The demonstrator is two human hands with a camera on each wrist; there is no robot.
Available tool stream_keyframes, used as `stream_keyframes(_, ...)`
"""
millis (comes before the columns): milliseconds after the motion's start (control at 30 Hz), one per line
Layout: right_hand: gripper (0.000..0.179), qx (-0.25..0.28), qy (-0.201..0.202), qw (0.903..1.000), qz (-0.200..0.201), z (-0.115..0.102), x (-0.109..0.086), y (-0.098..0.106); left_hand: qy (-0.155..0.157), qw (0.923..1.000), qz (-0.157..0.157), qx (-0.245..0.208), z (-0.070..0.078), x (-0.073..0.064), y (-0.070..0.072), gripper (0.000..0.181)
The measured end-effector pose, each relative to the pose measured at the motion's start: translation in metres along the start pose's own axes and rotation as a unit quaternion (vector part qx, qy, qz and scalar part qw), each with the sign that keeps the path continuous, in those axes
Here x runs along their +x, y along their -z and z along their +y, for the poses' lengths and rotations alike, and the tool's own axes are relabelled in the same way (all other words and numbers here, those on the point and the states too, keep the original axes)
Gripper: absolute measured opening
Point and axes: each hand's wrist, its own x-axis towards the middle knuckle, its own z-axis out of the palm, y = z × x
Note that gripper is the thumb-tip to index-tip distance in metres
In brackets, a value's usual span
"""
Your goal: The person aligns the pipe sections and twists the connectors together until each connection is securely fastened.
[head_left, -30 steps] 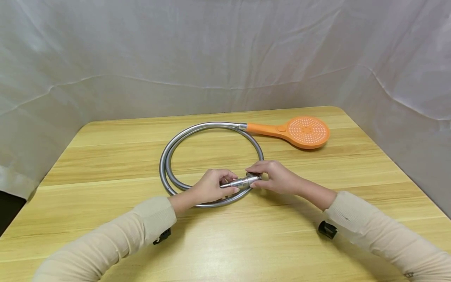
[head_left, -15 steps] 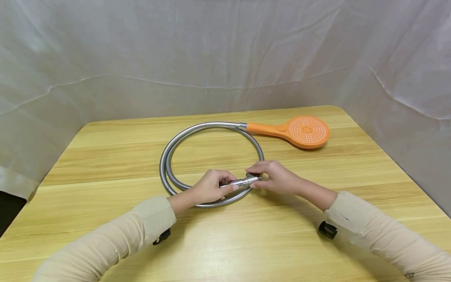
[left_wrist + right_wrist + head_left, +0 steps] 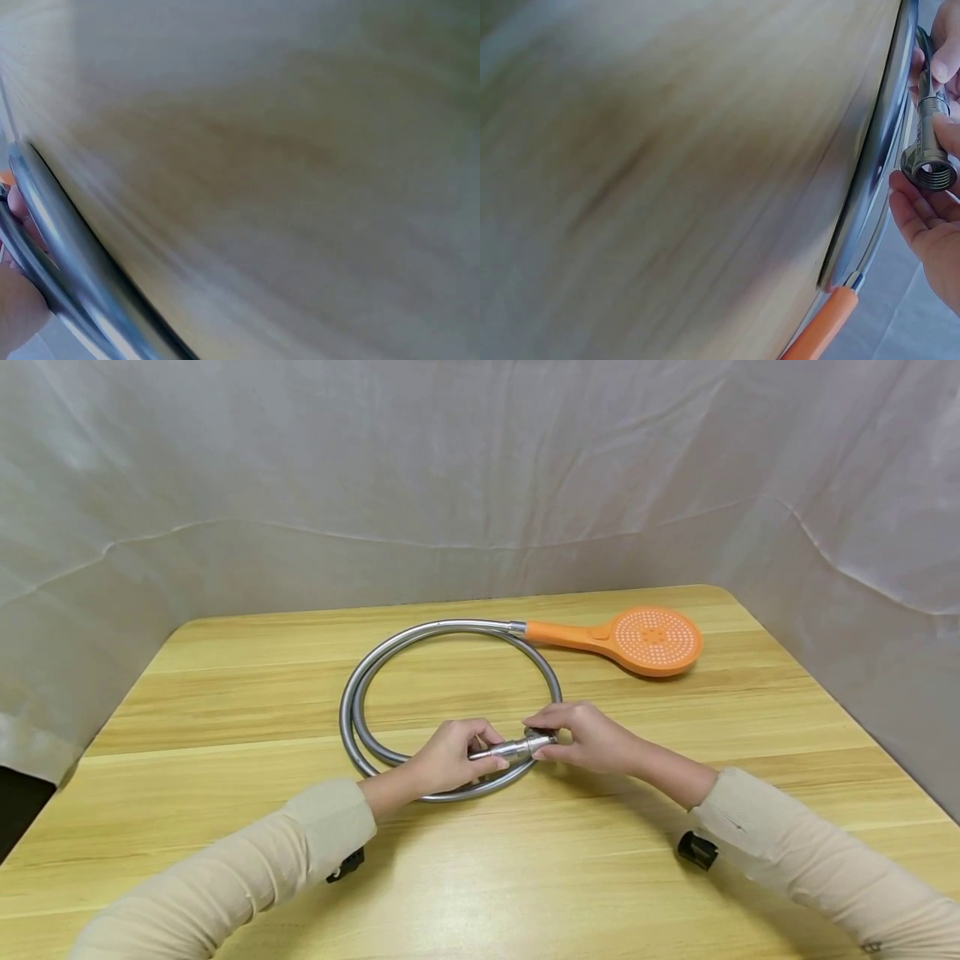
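Observation:
Near the middle of the table in the head view, my left hand (image 3: 450,756) pinches the chrome hose nut (image 3: 507,749) between thumb and fingers. My right hand (image 3: 596,739) grips a small chrome pipe fitting (image 3: 538,740) by its sides, in line with the nut and against it. In the right wrist view, the fitting's threaded open end (image 3: 934,175) faces the camera. The steel shower hose (image 3: 347,710) lies coiled under and behind both hands. Its far end joins an orange shower head (image 3: 654,639), which lies spray face up at the back right.
The wooden table (image 3: 480,877) has rounded back corners. A pale cloth (image 3: 480,468) hangs behind it and at both sides. The hose (image 3: 52,202) runs along the left edge of the left wrist view.
My left thumb and fingers have shifted slightly on the hose nut, forward along it and back again. The right hand, fitting, hose coil and shower head stay where they were.

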Motion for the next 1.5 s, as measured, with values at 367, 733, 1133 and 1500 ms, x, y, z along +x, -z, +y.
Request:
stream_keyframes(367, 0.040, 0.000, 0.000, 1.0000, 0.005, 0.000, 0.001, 0.001, 0.011, 0.9998, -0.017, 0.009, 0.002, 0.000, 0.004, 0.033)
stream_keyframes(733, 0.041, 0.003, 0.002, 1.0000, -0.002, -0.001, 0.002, 0.000, -0.011, 0.9986, -0.044, 0.029, -0.001, -0.002, 0.011, 0.027)
stream_keyframes(1133, 0.040, -0.006, 0.002, 1.0000, 0.007, -0.001, 0.002, 0.001, 0.007, 0.9984, -0.054, 0.013, -0.002, -0.006, 0.011, 0.016)
stream_keyframes(1500, 0.040, -0.008, 0.009, 0.9997, 0.019, 0.001, 0.001, 0.000, 0.024, 0.9991, -0.033, 0.010, -0.002, -0.003, 0.008, 0.015)
